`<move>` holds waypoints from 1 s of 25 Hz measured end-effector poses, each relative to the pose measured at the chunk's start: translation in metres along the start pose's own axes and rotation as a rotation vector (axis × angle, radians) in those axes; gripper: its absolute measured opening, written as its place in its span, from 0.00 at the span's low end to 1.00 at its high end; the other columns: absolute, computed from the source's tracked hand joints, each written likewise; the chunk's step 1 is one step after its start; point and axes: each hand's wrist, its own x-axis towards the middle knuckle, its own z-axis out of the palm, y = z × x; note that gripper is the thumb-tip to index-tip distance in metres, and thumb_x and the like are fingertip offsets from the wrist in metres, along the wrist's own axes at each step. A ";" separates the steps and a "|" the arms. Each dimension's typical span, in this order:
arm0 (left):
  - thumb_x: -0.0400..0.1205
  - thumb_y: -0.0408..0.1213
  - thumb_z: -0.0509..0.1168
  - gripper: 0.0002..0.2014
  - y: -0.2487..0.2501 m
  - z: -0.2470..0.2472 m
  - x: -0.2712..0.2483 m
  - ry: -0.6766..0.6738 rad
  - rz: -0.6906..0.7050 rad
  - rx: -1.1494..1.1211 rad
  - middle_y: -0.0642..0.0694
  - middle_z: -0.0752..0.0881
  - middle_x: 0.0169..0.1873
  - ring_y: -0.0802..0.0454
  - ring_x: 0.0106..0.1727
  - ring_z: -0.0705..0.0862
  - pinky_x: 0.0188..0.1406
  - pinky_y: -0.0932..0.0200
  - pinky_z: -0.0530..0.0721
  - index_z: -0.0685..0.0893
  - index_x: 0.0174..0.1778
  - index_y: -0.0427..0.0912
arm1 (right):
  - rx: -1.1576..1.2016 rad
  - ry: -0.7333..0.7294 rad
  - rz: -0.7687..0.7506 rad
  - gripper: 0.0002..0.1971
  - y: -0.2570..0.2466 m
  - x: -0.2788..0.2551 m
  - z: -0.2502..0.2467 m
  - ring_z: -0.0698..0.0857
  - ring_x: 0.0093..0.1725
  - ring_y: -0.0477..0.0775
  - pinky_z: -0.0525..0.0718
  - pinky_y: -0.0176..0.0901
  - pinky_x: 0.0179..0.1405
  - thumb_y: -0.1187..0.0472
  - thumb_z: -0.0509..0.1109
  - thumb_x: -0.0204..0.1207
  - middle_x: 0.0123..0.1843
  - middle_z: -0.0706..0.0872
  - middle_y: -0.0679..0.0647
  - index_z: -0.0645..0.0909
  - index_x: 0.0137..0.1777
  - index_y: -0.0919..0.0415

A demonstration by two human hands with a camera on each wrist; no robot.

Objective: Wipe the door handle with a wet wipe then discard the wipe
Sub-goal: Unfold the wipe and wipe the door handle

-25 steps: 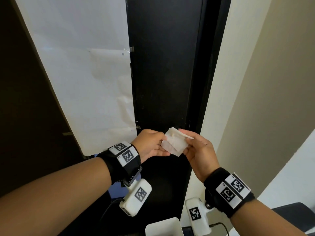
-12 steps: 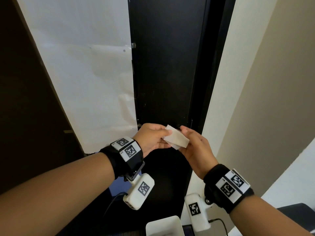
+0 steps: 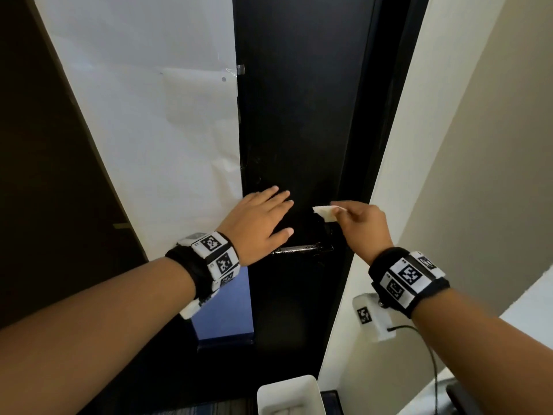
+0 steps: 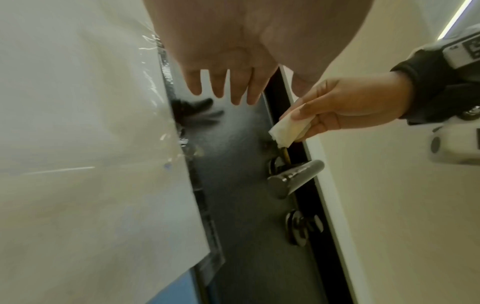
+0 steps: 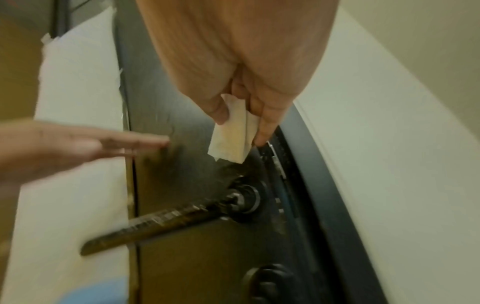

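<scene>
A dark lever door handle sticks out of the black door. My right hand pinches a folded white wet wipe between thumb and fingers, just above the handle's hub and apart from it. My left hand is flat with straight fingers on or close to the door face, above the lever's free end.
White paper is taped over the door's left part. A round lock knob sits below the handle. A white open bin stands on the floor below. The cream door frame and wall run along the right.
Both hands held the wipe together before. My left hand has let go and spread flat toward the door, while my right hand carried the wipe up to the right, above the handle.
</scene>
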 end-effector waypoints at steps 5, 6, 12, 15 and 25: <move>0.83 0.63 0.36 0.38 -0.032 0.003 -0.004 -0.090 0.052 0.363 0.45 0.41 0.84 0.49 0.84 0.36 0.83 0.46 0.39 0.47 0.83 0.40 | -0.666 -0.461 -0.487 0.17 0.025 0.002 0.005 0.76 0.74 0.59 0.74 0.49 0.73 0.64 0.61 0.81 0.72 0.80 0.62 0.79 0.69 0.61; 0.83 0.63 0.35 0.39 -0.036 0.003 -0.004 -0.109 0.065 0.389 0.45 0.40 0.84 0.49 0.84 0.36 0.82 0.48 0.37 0.46 0.83 0.40 | -0.723 -0.515 -0.483 0.18 0.028 -0.001 0.007 0.72 0.76 0.59 0.74 0.52 0.73 0.62 0.60 0.82 0.74 0.77 0.63 0.77 0.70 0.60; 0.84 0.60 0.37 0.36 -0.041 0.005 -0.001 -0.114 0.089 0.398 0.45 0.40 0.84 0.51 0.84 0.37 0.81 0.50 0.33 0.45 0.83 0.41 | -0.821 -0.509 -0.465 0.17 0.021 -0.017 0.016 0.68 0.79 0.62 0.63 0.50 0.79 0.61 0.56 0.83 0.75 0.75 0.65 0.75 0.69 0.63; 0.84 0.57 0.39 0.34 -0.041 0.003 -0.002 -0.112 0.086 0.390 0.45 0.41 0.84 0.51 0.84 0.38 0.80 0.51 0.33 0.46 0.83 0.41 | -0.768 -0.457 -0.348 0.16 0.008 -0.027 0.025 0.72 0.76 0.61 0.57 0.44 0.79 0.64 0.55 0.83 0.72 0.78 0.66 0.76 0.67 0.65; 0.82 0.49 0.41 0.33 -0.037 -0.004 -0.002 -0.142 0.083 0.345 0.45 0.42 0.84 0.51 0.84 0.38 0.82 0.51 0.34 0.47 0.83 0.41 | -0.703 -0.427 -0.206 0.13 -0.033 -0.046 0.055 0.86 0.45 0.63 0.70 0.50 0.72 0.68 0.54 0.81 0.41 0.88 0.60 0.78 0.57 0.64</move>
